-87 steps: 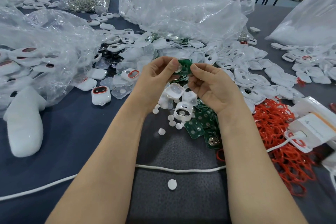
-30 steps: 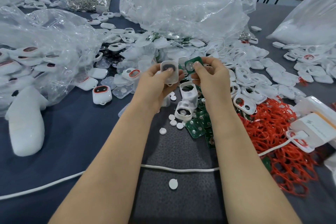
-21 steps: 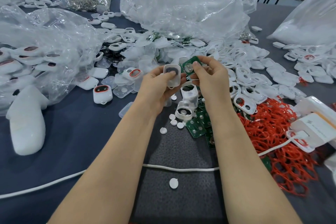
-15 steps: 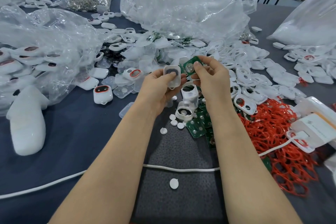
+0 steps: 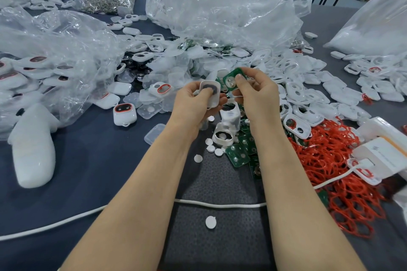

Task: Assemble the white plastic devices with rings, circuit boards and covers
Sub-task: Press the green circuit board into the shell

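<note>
My left hand [image 5: 193, 105] grips a white plastic shell [image 5: 211, 92] with a dark oval opening, thumb laid across its face. Just to its right, my right hand [image 5: 256, 94] pinches a small green circuit board [image 5: 231, 81] with a round metal contact, tilted toward the shell. The board and the shell are close but apart. Below the hands lie more white shells [image 5: 224, 134], green circuit boards [image 5: 240, 154] and small white round discs [image 5: 210, 148]. A heap of red rings [image 5: 343, 165] lies at the right.
Clear plastic bags [image 5: 220, 13] sit behind and at the left, over finished white devices [image 5: 124, 113]. White covers [image 5: 312, 86] spread to the right. A white cord [image 5: 220, 205] crosses the dark mat, with a white box [image 5: 383, 156] at the right edge.
Since the oldest frame my left hand has picked up a white shell, and my right hand keeps the green board. Over the last second both hands barely moved.
</note>
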